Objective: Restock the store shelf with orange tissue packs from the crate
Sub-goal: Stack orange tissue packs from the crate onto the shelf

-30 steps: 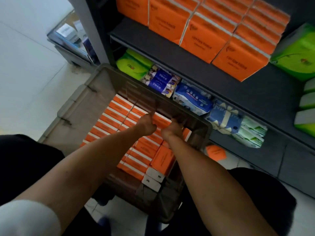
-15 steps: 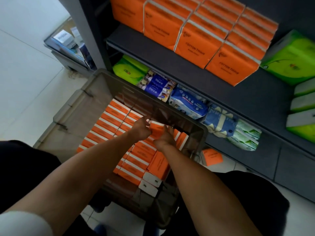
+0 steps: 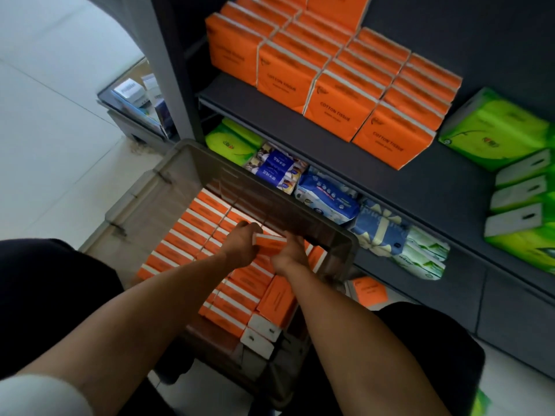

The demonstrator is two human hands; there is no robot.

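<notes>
A grey plastic crate (image 3: 186,151) stands on the floor in front of me, filled with rows of orange tissue packs (image 3: 192,232). Both my hands are inside it at the far end. My left hand (image 3: 240,249) and my right hand (image 3: 289,253) grip one orange tissue pack (image 3: 268,242) between them, raised slightly above the others. Above, the dark shelf (image 3: 270,121) carries several stacked orange packs (image 3: 336,112) marked "cotton tissue".
Green tissue packs (image 3: 495,130) fill the shelf's right side. The lower shelf holds green, blue and white packs (image 3: 327,196) right behind the crate's far wall. One orange pack (image 3: 368,291) lies on the floor by the crate. A display stand (image 3: 135,100) sits at the left.
Both hands have closed on one orange pack and lifted it a little out of its row. The view has tilted up, showing more of the shelf.
</notes>
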